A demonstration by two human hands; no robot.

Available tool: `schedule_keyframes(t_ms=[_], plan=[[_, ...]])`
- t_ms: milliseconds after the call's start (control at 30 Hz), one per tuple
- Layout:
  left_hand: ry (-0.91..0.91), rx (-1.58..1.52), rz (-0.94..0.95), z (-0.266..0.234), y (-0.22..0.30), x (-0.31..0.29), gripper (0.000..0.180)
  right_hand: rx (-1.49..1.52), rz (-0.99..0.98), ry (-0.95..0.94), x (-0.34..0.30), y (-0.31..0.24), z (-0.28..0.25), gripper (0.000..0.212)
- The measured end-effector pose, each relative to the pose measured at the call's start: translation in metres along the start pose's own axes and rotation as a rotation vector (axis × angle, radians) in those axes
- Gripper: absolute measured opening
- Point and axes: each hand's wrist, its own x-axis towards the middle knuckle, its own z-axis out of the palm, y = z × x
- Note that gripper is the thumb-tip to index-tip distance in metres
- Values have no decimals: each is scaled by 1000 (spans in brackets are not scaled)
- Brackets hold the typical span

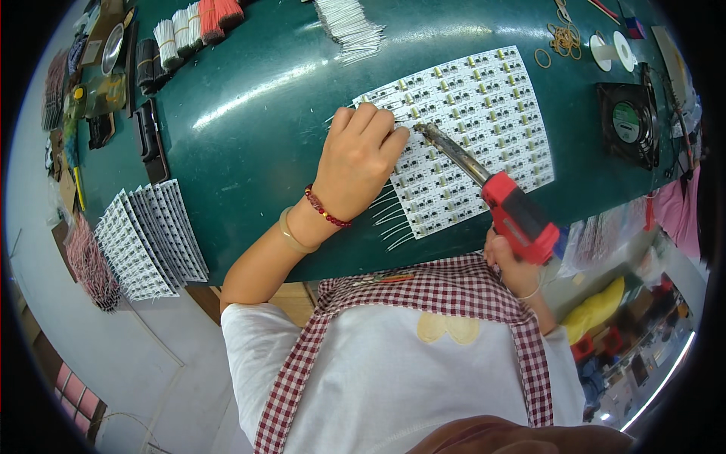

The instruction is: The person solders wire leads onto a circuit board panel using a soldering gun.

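Head view: a white circuit-board panel [469, 129] is laid at the upper centre on the green table [249, 144]. It is pressed by the left hand [359, 163], fingers curled narrow. A red-handled soldering iron [491, 193] is gripped by the right hand [514, 268], its tip at the panel.

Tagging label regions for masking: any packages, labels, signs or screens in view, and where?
Fan label: round, green, on the hub of the black square fan, table's right edge.
No packages, signs or screens that I can make out.
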Motion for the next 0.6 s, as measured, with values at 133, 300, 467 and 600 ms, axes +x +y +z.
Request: schedule_keyframes(t_ms=[133, 300, 467, 600], plan=[[-8, 7, 8, -1, 0, 1, 23, -115, -62, 21, -2, 16, -2, 28], [0, 16, 11, 0, -1, 0, 22, -31, -19, 2, -1, 0, -3, 29], [-18, 30, 4, -2, 0, 0, 23, 87, 30, 50, -3, -5, 0, 43], [52, 46, -42, -11, -1, 10, 20, 295, 36, 115, -2, -12, 2, 46]])
